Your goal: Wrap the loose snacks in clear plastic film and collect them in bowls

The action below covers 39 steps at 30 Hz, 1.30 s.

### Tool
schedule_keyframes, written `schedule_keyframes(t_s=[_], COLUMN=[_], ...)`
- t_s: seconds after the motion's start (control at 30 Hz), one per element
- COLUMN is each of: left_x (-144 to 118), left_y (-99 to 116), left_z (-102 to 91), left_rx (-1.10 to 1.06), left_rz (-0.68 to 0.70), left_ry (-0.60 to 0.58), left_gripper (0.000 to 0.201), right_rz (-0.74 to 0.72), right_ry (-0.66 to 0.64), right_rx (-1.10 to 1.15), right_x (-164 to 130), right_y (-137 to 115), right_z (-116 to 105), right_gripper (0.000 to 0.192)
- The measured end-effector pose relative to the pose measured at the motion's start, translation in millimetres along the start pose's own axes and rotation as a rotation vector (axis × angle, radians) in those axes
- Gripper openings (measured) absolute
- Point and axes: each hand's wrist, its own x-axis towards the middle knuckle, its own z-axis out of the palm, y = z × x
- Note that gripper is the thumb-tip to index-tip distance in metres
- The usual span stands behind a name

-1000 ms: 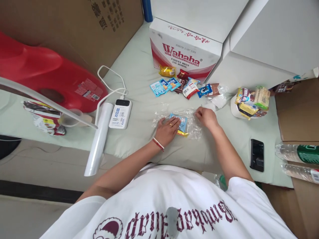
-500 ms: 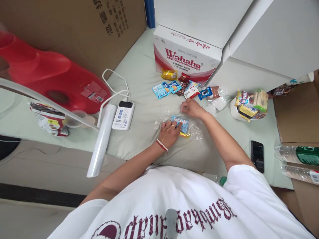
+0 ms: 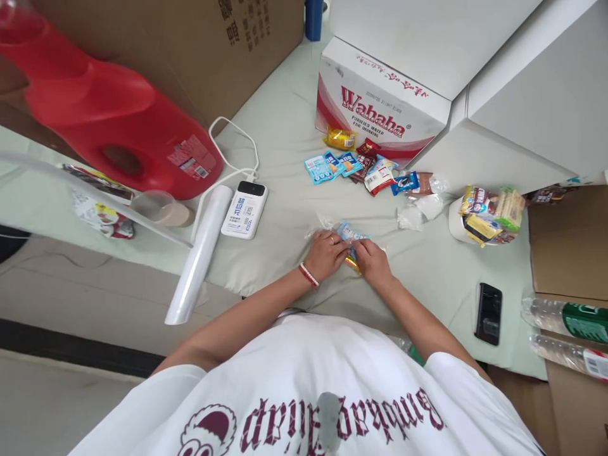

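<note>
Both hands meet at a small bundle on the pale green cloth. The bundle is a light blue snack packet [image 3: 350,232] over a yellow packet [image 3: 353,263], with clear plastic film [image 3: 323,223] around them. My left hand [image 3: 327,254], with a ring and a beaded bracelet, presses the bundle's left side, fingers closed over it. From the right, my right hand [image 3: 374,263] pinches the film against the packets. The fingertips of both hands nearly touch, and they hide the bundle's middle.
Beyond my hands lie several snack packets [image 3: 380,179] before a Wahaba-style water carton [image 3: 380,120]. A white bowl of snacks [image 3: 456,221] and a phone [image 3: 489,313] are right. Left are a power bank [image 3: 244,210], a film roll [image 3: 199,256] and a red jug [image 3: 118,120].
My right hand has come down from beyond the bundle to its right side and closed on the film there. The left hand stays on the bundle. The whole view has shifted slightly.
</note>
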Motion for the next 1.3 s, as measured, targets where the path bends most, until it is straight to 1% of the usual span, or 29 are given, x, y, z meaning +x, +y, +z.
schedule_keyframes(t_s=[0.1, 0.17, 0.2, 0.27, 0.37, 0.43, 0.5, 0.53, 0.57, 0.6, 0.63, 0.67, 0.7, 0.73, 0.77, 0.8, 0.87, 0.9, 0.97, 1.03, 1.13, 1.17, 1.23, 1.27, 1.3], left_x=[0.3, -0.6, -1.7, -5.8, -14.8, -18.4, -16.0, -12.3, -7.3, -1.6, 4.0, 8.9, 12.5, 14.4, 14.7, 13.8, 10.3, 8.8, 8.2, 10.5, 14.4, 14.1, 9.9, 6.2, 1.8], left_y=[-12.9, -18.2, -19.9, -22.7, -28.7, -33.4, -36.2, -36.2, -35.1, -33.2, -30.7, -28.1, -25.8, -24.2, -23.4, -23.3, -23.8, -23.2, -17.1, -2.9, 26.9, 36.0, 48.6, 51.8, 53.0], left_z=[-0.4, -1.3, -2.3, -6.0, -16.5, -26.0, -35.0, -38.4, -40.7, -42.0, -42.4, -42.2, -42.0, -42.2, -43.2, -45.3, -52.3, -56.4, -62.5, -61.9, -46.5, -38.9, -24.0, -17.5, -12.2], left_rx=[-0.171, -0.263, -0.289, -0.295, -0.237, -0.207, -0.163, -0.126, -0.081, -0.034, 0.008, 0.039, 0.058, 0.065, 0.063, 0.048, -0.03, -0.084, -0.182, -0.226, -0.19, -0.149, -0.023, 0.049, 0.116], left_rz=[0.051, 0.05, 0.018, -0.09, -0.246, -0.331, -0.431, -0.484, -0.533, -0.569, -0.589, -0.597, -0.597, -0.591, -0.587, -0.586, -0.591, -0.586, -0.544, -0.46, -0.335, -0.301, -0.224, -0.183, -0.143], left_ry=[-0.01, 0.015, 0.049, 0.139, 0.268, 0.366, 0.495, 0.542, 0.555, 0.521, 0.442, 0.338, 0.235, 0.151, 0.096, 0.065, 0.042, 0.041, 0.054, 0.063, -0.012, -0.039, -0.056, -0.055, -0.055], left_gripper=[0.023, 0.025, 0.027, 0.031, 0.018, 0.014, 0.014, 0.015, 0.02, 0.03, 0.041, 0.05, 0.054, 0.052, 0.044, 0.034, 0.018, 0.015, 0.013, 0.012, 0.009, 0.014, 0.028, 0.036, 0.042], right_rz=[-0.009, -0.011, -0.01, -0.017, -0.057, -0.082, -0.097, -0.104, -0.11, -0.116, -0.124, -0.135, -0.149, -0.163, -0.175, -0.181, -0.177, -0.172, -0.165, -0.159, -0.158, -0.16, -0.165, -0.146, -0.096], right_ry=[0.075, 0.091, 0.089, 0.071, 0.013, -0.029, -0.056, -0.062, -0.06, -0.05, -0.035, -0.017, -0.001, 0.01, 0.016, 0.019, 0.023, 0.025, 0.032, 0.035, 0.033, 0.036, 0.037, 0.048, 0.083], right_rx=[0.096, 0.11, 0.105, 0.09, 0.07, 0.052, 0.039, 0.039, 0.045, 0.061, 0.087, 0.124, 0.167, 0.209, 0.244, 0.266, 0.272, 0.267, 0.259, 0.263, 0.298, 0.326, 0.424, 0.489, 0.55], right_x=[-9.5, -14.0, -15.4, -16.1, -13.0, -10.0, -7.6, -6.9, -6.6, -6.8, -7.5, -8.6, -10.1, -11.8, -13.7, -15.4, -17.8, -18.1, -17.3, -15.5, -15.6, -17.3, -23.7, -28.0, -32.6], right_y=[-3.0, -4.6, -4.9, -4.2, -1.1, 0.9, 1.7, 1.7, 1.3, 0.8, 0.2, -0.5, -1.0, -1.4, -1.7, -1.9, -2.2, -2.4, -3.3, -4.7, -5.2, -4.0, 1.7, 6.1, 11.0], right_z=[12.9, 16.4, 17.0, 16.7, 14.0, 11.6, 9.0, 7.4, 5.5, 3.2, 0.4, -2.8, -6.3, -9.8, -13.0, -15.6, -18.6, -18.8, -17.5, -15.3, -12.9, -12.7, -12.8, -12.8, -12.5], right_gripper=[0.038, 0.042, 0.044, 0.048, 0.052, 0.052, 0.052, 0.052, 0.052, 0.051, 0.049, 0.048, 0.048, 0.051, 0.054, 0.056, 0.055, 0.054, 0.053, 0.051, 0.047, 0.045, 0.043, 0.041, 0.039])
